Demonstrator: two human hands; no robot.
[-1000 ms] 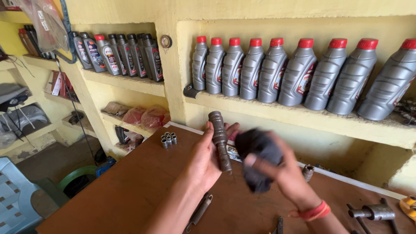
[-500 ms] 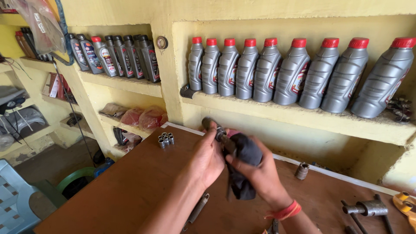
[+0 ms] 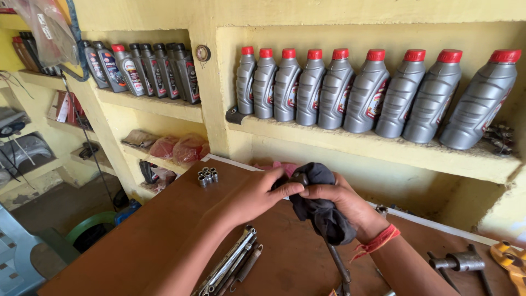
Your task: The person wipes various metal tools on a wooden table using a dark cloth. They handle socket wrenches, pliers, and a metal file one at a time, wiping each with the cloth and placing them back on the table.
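Observation:
My left hand (image 3: 256,193) and my right hand (image 3: 344,201) meet over the brown table (image 3: 137,246). Both grip a dark cloth (image 3: 323,211) wrapped around a dark metal cylinder, of which only the top end (image 3: 298,178) shows. The cloth hangs down below my right hand. A red thread band (image 3: 378,242) circles my right wrist.
Several small metal sockets (image 3: 207,176) stand at the table's far left edge. Wrenches (image 3: 233,261) lie under my left forearm, a thin rod (image 3: 339,268) below the cloth. A hammer-like tool (image 3: 463,262) lies at right. Grey red-capped bottles (image 3: 372,93) line the yellow shelf behind.
The metal cylinder, held upright and bare a second ago, has come down and is now covered by the cloth. Both hands have closed together around it.

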